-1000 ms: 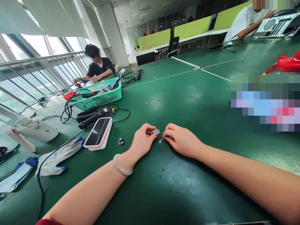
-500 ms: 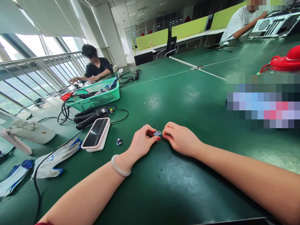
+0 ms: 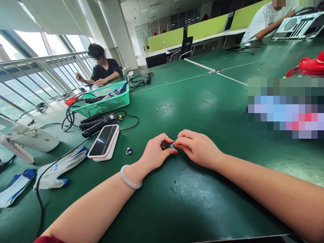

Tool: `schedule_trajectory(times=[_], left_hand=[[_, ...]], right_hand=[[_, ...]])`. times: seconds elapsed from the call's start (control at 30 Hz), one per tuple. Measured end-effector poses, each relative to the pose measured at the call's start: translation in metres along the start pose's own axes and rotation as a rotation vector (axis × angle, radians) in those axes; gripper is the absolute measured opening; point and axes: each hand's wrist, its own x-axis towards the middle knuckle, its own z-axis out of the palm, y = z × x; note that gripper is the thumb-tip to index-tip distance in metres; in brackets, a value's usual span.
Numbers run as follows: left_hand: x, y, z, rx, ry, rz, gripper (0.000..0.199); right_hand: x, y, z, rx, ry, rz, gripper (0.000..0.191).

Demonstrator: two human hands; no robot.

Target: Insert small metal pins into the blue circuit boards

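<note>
My left hand [image 3: 157, 151] is closed, its thumb and fingers pinching a small patterned piece [image 3: 172, 145] just above the green table [image 3: 162, 209]. From the right, my right hand [image 3: 199, 148] meets it, fingertips pressed together at the piece's right side. The right fingers hide part of the piece, and whatever they pinch is too small to name. A small dark, shiny object [image 3: 129, 151] lies on the table to the left of my left hand.
Left of my hands are a phone [image 3: 104, 141] on a white box, black cylindrical tools [image 3: 100, 125], gloves [image 3: 59, 168], a cable and a green basket [image 3: 108, 104]. Two people sit at the far sides. A red-topped object [image 3: 307, 66] stands at right.
My right hand has closed in on the piece, and its fingertips now cover part of it. My left hand has shifted slightly right. The person at far left has raised a hand.
</note>
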Motion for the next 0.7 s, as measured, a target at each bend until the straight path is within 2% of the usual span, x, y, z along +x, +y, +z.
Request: schedule_trajectory(times=[0.27, 0.43, 0.5, 0.6, 0.7], left_hand=[[0.0, 0.002, 0.0, -0.001, -0.013, 0.024, 0.021], [0.001, -0.001, -0.001, -0.005, 0.038, -0.025, 0.02], [0.003, -0.004, -0.001, -0.012, 0.077, -0.071, 0.017], [0.007, -0.009, -0.002, 0.01, 0.138, -0.127, 0.016], [0.008, -0.011, -0.003, 0.036, 0.149, -0.143, 0.017]], right_hand=[[0.0, 0.0, -0.002, -0.055, -0.008, -0.03, 0.026], [-0.002, -0.003, 0.0, -0.058, 0.022, 0.006, 0.027], [-0.002, -0.006, 0.004, -0.043, -0.021, 0.01, 0.025], [0.0, -0.01, 0.011, -0.072, -0.155, 0.031, 0.022], [0.004, -0.01, 0.015, -0.108, -0.242, 0.093, 0.019]])
